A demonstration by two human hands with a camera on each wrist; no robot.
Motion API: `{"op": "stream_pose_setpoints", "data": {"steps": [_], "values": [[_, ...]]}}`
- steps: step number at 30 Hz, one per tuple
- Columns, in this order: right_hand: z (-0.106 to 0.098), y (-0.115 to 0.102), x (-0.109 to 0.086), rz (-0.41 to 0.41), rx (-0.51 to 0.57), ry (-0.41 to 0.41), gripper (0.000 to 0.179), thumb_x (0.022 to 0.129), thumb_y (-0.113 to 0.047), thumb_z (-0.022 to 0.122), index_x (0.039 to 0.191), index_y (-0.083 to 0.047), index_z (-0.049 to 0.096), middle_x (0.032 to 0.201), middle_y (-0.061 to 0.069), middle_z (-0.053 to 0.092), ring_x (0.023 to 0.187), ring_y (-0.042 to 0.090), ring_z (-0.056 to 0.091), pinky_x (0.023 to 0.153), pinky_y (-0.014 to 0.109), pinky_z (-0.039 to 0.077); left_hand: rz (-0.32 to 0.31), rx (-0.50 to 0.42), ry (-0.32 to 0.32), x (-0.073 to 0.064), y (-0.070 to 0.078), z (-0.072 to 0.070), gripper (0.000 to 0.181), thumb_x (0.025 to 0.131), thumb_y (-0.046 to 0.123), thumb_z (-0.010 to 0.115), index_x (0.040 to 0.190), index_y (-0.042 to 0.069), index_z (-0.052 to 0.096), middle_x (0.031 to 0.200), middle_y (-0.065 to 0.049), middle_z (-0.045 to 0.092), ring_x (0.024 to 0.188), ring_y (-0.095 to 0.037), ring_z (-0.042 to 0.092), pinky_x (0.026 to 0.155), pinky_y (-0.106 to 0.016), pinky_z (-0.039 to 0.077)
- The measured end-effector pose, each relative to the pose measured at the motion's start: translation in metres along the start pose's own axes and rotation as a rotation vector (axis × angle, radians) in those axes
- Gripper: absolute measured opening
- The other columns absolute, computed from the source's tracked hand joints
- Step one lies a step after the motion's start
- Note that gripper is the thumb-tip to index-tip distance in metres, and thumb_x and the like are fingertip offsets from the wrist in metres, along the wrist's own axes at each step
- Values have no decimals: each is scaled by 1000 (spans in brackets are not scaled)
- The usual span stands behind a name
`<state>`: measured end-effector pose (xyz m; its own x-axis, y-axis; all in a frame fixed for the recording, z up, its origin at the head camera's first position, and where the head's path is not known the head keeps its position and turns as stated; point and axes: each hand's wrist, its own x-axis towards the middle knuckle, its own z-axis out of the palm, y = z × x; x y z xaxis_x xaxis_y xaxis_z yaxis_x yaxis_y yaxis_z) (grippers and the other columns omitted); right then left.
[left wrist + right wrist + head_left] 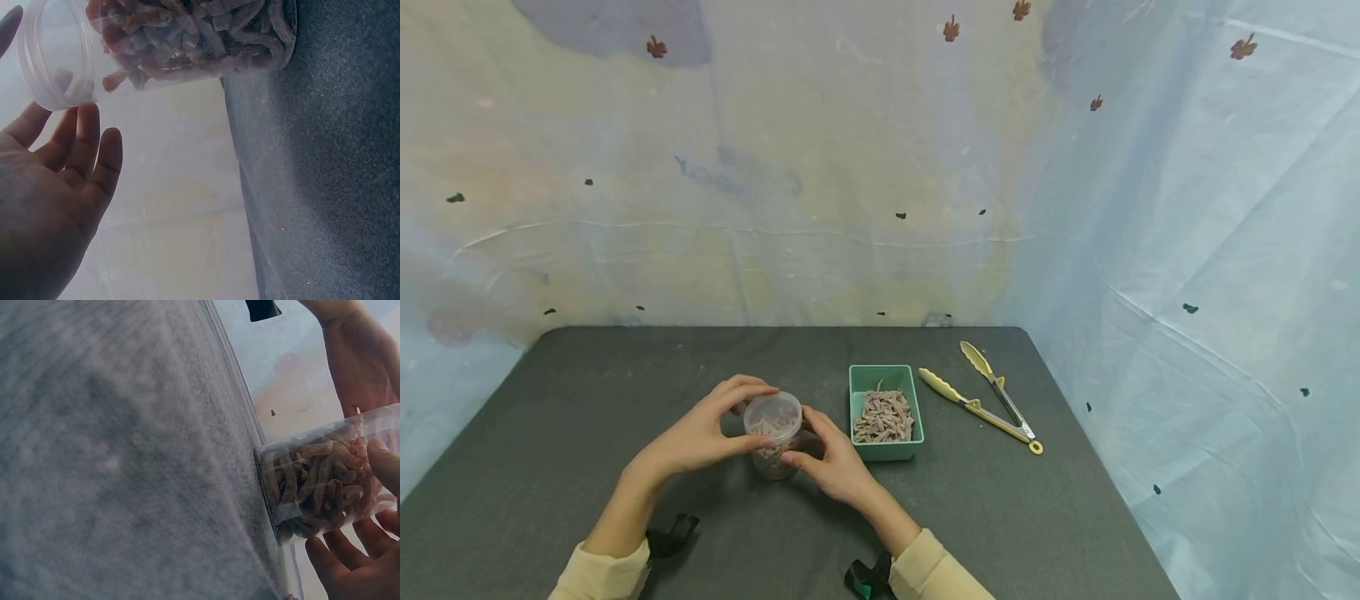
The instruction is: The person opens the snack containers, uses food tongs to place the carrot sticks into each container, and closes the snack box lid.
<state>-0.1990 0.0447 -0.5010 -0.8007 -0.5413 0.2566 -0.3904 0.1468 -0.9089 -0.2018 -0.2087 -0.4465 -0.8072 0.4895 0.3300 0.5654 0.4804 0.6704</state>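
Note:
A clear plastic jar (pixel 772 465) stands upright on the table, partly filled with short brownish dried strips (pixel 322 481). On top of it sits a translucent round lid (pixel 772 413). My left hand (pixel 700 429) comes from the left and grips the lid's rim between thumb and fingers. From the right, my right hand (pixel 837 468) holds the jar's side, thumb toward me and fingers around the far side. The left wrist view shows left fingertips under the lid's edge (pixel 53 56), with the strips lying lower in the jar.
Just right of the jar, a green rectangular tray (pixel 886 452) holds a pile of similar strips (pixel 886 417). Beyond it lie spread tongs (pixel 1000 423) with yellow tips. Everything rests on a dark grey table (pixel 625 375), with a patterned sheet (pixel 820 167) hanging behind.

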Motion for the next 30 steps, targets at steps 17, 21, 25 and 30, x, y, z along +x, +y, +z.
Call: {"op": "stream_pose_setpoints", "data": {"steps": [17, 21, 25, 30], "values": [[0, 4, 1, -41, -4, -7, 67, 103, -16, 68, 161, -8, 36, 154, 13, 48, 140, 23, 51, 109, 40, 49, -1, -21, -16, 1, 1, 3, 66, 95, 22, 80, 153, 17, 50, 153, -10, 43, 131, -32, 41, 95, -65, 44], [0, 4, 1, -33, 9, -8, 67, 103, -16, 68, 161, -11, 36, 153, 11, 48, 140, 20, 51, 109, 39, 49, -34, 1, 2, 1, 0, 4, 70, 90, 27, 86, 150, 16, 53, 137, -6, 45, 110, -19, 44, 85, -48, 48], [0, 3, 1, -42, 13, -7, 66, 103, -15, 68, 161, -10, 37, 153, 11, 48, 140, 20, 51, 109, 38, 49, -28, 7, 1, 1, -1, 4, 69, 89, 27, 86, 149, 15, 55, 132, -4, 46, 103, -14, 44, 83, -38, 48], [0, 4, 1, -36, 14, -8, 66, 103, -14, 68, 161, -10, 36, 154, 12, 47, 140, 22, 51, 109, 39, 49, -11, -14, -8, 0, -2, 2, 63, 90, 24, 85, 146, 14, 58, 138, -5, 47, 115, -21, 50, 86, -42, 52]]}}
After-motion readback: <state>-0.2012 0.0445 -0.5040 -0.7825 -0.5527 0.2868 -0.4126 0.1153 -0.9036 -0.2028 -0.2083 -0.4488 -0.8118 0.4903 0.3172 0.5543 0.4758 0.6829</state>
